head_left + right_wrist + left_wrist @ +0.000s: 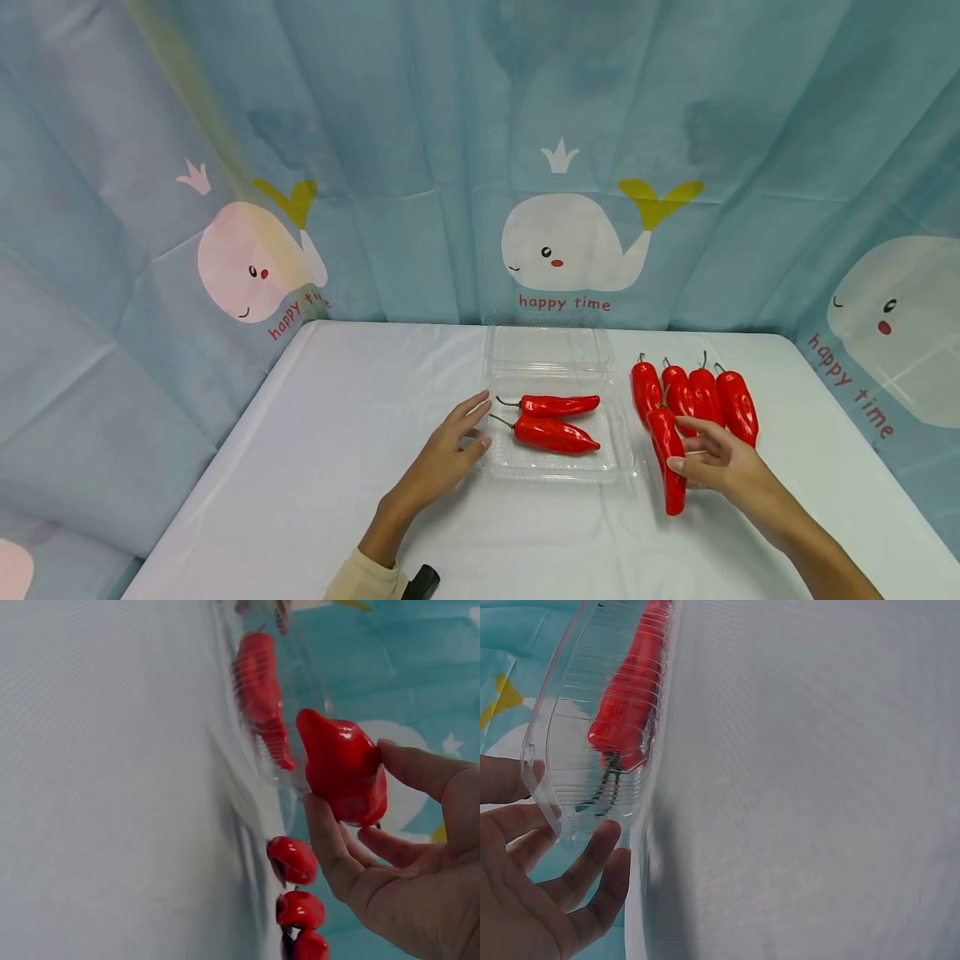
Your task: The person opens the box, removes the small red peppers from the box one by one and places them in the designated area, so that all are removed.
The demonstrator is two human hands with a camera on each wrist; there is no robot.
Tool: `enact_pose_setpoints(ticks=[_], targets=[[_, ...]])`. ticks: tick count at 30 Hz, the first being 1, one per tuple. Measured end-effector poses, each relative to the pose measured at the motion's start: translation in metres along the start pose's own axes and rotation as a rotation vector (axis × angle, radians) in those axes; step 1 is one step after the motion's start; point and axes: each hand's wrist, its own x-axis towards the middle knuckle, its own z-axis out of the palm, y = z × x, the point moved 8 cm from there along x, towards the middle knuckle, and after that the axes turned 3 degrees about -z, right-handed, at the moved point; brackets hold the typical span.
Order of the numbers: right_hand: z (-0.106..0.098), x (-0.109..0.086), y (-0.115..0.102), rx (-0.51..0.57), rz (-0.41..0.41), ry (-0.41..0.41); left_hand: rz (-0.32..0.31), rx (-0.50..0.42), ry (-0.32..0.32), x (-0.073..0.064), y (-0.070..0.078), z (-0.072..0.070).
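Note:
In the head view, my right hand (723,467) holds a red chili pepper (666,458) between thumb and fingers, stem end pointing away from me. The right wrist view shows the same pepper (341,769) pinched, its blunt tip toward the camera. Two more red peppers (555,435) lie side by side in a clear plastic clamshell container (618,467), their stems to the left. At the container's left edge is my left hand (446,454), its fingers spread and loosely bent. In the left wrist view those fingertips (604,836) are close to the container's corner; contact is hard to tell.
Several red peppers (703,396) lie in a row right of the container, stems toward the back. The container's lid (547,346) is folded back near the curtain (420,250). A white cloth (300,467) covers the table.

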Motion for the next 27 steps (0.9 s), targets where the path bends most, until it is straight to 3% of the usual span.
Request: enact_pose_setpoints(ticks=[27], targets=[[0.011,-0.003,0.023,-0.062,0.080,-0.057,-0.005,-0.001,0.002,0.001,0.001,0.000]])
